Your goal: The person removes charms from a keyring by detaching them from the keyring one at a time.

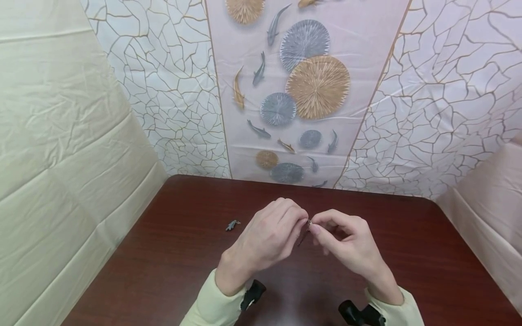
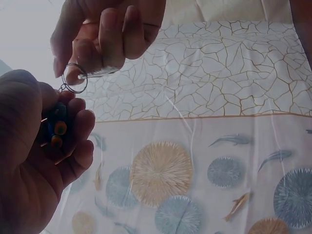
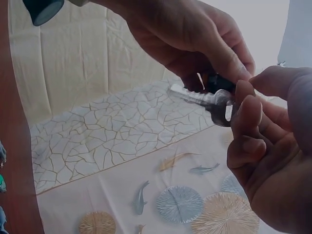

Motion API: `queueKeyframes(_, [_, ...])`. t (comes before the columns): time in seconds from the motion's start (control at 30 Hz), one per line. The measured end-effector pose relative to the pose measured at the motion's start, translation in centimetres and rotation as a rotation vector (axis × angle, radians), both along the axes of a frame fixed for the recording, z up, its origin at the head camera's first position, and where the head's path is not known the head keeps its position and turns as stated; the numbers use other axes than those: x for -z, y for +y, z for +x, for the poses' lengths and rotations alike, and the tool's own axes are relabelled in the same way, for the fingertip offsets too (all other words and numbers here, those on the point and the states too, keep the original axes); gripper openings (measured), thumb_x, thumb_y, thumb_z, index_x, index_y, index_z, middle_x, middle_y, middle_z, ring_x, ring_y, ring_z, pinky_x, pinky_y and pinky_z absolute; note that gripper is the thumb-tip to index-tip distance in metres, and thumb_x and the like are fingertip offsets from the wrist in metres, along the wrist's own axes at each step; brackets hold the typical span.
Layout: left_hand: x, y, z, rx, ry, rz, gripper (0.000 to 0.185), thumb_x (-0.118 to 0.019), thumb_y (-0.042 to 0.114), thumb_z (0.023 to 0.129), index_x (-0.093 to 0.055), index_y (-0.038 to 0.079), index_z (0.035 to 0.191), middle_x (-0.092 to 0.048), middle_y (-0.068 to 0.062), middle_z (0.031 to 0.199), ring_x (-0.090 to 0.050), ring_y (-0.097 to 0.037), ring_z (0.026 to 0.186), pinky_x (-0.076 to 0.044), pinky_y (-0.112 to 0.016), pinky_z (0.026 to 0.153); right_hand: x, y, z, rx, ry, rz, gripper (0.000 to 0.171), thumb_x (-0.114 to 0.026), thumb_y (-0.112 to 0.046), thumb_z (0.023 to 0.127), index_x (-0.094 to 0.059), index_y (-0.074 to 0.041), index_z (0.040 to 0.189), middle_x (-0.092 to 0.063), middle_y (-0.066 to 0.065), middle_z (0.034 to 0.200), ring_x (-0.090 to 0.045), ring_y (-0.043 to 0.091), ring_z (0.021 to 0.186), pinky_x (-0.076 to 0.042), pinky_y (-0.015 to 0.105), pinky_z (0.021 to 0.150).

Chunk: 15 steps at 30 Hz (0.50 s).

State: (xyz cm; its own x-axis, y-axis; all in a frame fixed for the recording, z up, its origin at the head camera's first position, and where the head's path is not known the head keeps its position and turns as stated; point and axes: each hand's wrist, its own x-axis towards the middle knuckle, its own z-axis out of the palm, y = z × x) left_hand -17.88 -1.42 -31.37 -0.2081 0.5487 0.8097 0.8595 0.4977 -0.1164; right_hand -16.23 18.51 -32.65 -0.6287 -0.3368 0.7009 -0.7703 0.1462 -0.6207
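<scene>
Both hands meet above the table, fingertips almost touching. My left hand (image 1: pixel 271 231) holds a small dark-blue and orange charm (image 2: pixel 57 127) in its curled fingers; its exact shape is shaded. A short link joins the charm to a round metal key ring (image 2: pixel 74 78). Thumb and forefinger of my right hand (image 1: pixel 346 240) pinch that ring. From the ring a silver key (image 3: pixel 195 96) sticks out beside the right fingers, its toothed blade pointing away from them. Left of the hands, a small grey-blue charm (image 1: pixel 232 225) with a little metal clasp lies on the table.
The dark red-brown table (image 1: pixel 163 271) has rounded far corners. Behind it hangs a patterned cloth (image 1: pixel 183 90) with fish and round leaf prints. Cream cloth (image 1: pixel 53 181) covers the left side, and more pale cloth (image 1: pixel 489 199) the right. Each wrist wears a black camera (image 1: pixel 253 294).
</scene>
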Motion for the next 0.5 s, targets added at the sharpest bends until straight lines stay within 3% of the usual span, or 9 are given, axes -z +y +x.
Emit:
queueKeyframes(0.3, [0.13,-0.21,-0.26,-0.028,-0.004,0.033,0.004,-0.058,0.009,0.094,-0.062,0.009,0.094,-0.061,0.003,0.088,-0.057,-0.012,0.081,-0.047,-0.022,0.072,-0.05,-0.04,-0.07,-0.049,0.009,0.0,0.03,-0.064,0.021,0.079,-0.064,-0.008,0.089,-0.059,0.0,0.063,-0.053,0.006,0.046,-0.042,0.017,0.042])
queueKeyframes(0.5, [0.17,-0.16,-0.32,0.003,-0.019,0.02,0.004,-0.058,0.009,0.094,-0.062,0.009,0.094,-0.06,0.003,0.089,-0.057,-0.011,0.083,-0.048,-0.022,0.075,-0.01,0.08,-0.15,-0.044,-0.052,0.036,0.027,-0.062,0.018,0.083,-0.064,-0.009,0.087,-0.06,-0.001,0.061,-0.056,0.007,0.048,-0.046,0.021,0.044])
